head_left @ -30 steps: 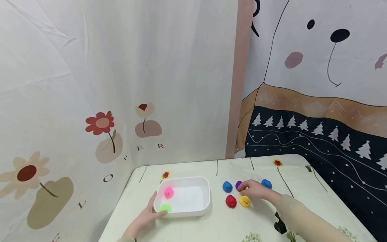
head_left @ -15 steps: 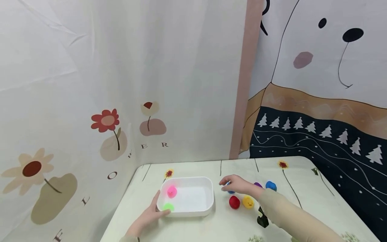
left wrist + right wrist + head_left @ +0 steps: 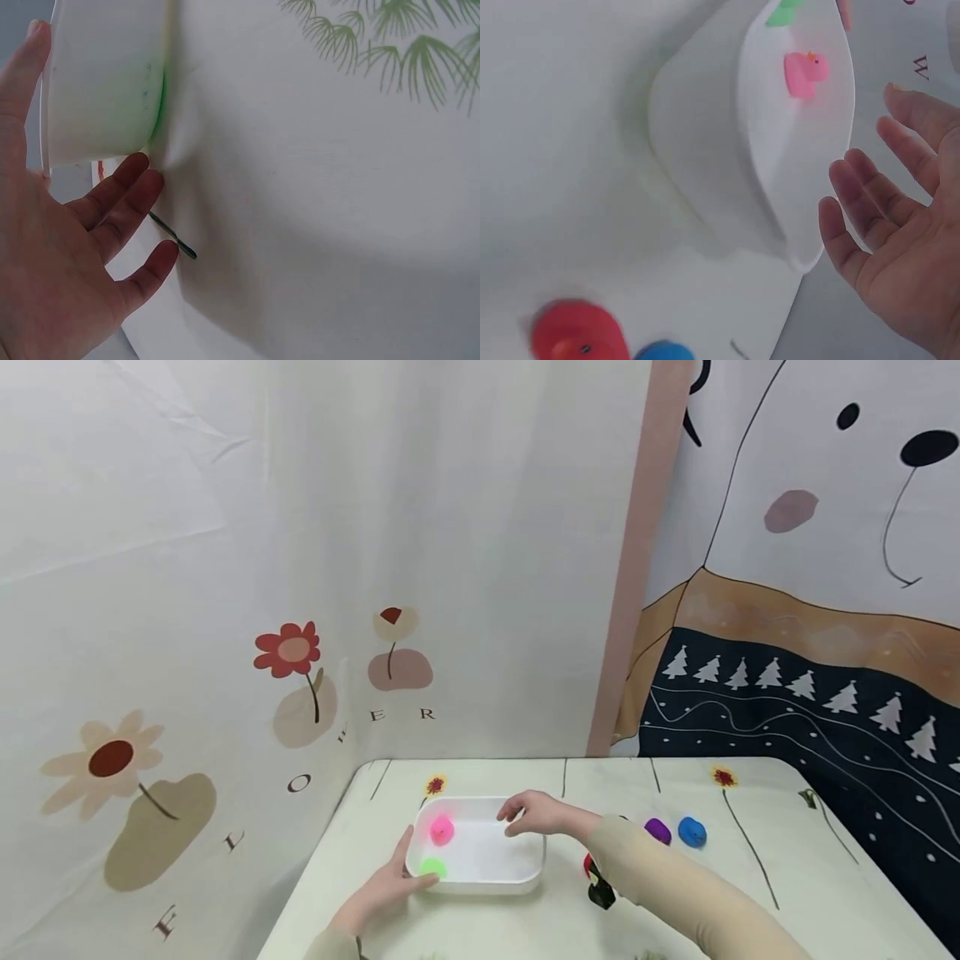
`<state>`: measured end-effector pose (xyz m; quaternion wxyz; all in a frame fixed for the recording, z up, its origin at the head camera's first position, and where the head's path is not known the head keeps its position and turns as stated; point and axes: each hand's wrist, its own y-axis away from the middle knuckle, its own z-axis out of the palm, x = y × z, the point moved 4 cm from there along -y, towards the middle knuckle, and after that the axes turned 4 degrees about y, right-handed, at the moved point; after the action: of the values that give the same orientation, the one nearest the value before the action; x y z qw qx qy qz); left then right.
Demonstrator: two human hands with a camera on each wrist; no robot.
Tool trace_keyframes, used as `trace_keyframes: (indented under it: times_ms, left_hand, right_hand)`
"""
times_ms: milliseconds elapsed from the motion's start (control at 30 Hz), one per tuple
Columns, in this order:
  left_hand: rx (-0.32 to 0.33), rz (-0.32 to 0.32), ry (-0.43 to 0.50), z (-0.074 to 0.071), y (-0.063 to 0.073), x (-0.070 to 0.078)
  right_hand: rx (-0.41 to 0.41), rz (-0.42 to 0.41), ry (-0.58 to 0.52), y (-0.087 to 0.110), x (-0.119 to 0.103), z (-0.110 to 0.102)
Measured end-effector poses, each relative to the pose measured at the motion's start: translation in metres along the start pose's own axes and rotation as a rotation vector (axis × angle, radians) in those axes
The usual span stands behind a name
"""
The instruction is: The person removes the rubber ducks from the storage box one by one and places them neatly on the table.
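Observation:
A white plastic tub (image 3: 487, 885) stands on the table with a pink rubber duck (image 3: 442, 830) and a bright green toy (image 3: 432, 867) inside. My left hand (image 3: 386, 887) holds its near left corner, thumb along the front rim and fingers at the side; in the left wrist view those fingertips (image 3: 154, 180) lie by the outer wall. Over the tub's right end hovers my right hand (image 3: 536, 814), its fingers (image 3: 847, 240) loosely bent and holding nothing. To the right, a red toy (image 3: 581, 334) and a blue toy (image 3: 665, 351) show in the right wrist view.
A purple toy (image 3: 657, 831) and another blue toy (image 3: 692, 832) sit right of my right sleeve (image 3: 675, 885), which hides part of the group. A flower-printed cloth (image 3: 750, 827) covers the table. Printed curtains (image 3: 495, 568) rise behind its back edge.
My right hand has travelled left from among the toys to above the tub. The left hand keeps its place at the tub. The head view has turned slightly left.

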<state>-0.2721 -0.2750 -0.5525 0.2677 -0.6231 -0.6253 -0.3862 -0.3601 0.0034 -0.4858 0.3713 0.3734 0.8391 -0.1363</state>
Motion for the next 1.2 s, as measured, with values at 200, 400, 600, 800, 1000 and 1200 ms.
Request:
trace_keyframes:
  times_ms: [200,400,600,800,1000,1200]
  left_hand:
    - [0.001,0.035,-0.012,-0.001,0.000,0.002]
    - [-0.011,0.057,0.006,-0.001,0.000,0.003]
    - [-0.040,0.059,0.010,0.001,0.001,0.003]
    - [-0.045,0.076,0.004,0.003,0.004,0.007]
    - [-0.048,0.090,0.020,0.002,0.006,0.010]
    - [-0.043,0.100,0.017,0.001,0.008,0.010]
  right_hand:
    - [-0.077,-0.062,0.053,-0.021,-0.022,0.014]
    - [-0.134,-0.148,0.124,-0.036,-0.043,0.026]
    - [-0.174,-0.121,0.121,-0.052,-0.048,0.043]
    - [-0.196,-0.122,0.196,-0.065,-0.047,0.056]
    - [-0.215,-0.149,0.255,-0.071,-0.050,0.067]
    - [-0.255,-0.163,0.313,-0.073,-0.059,0.078]
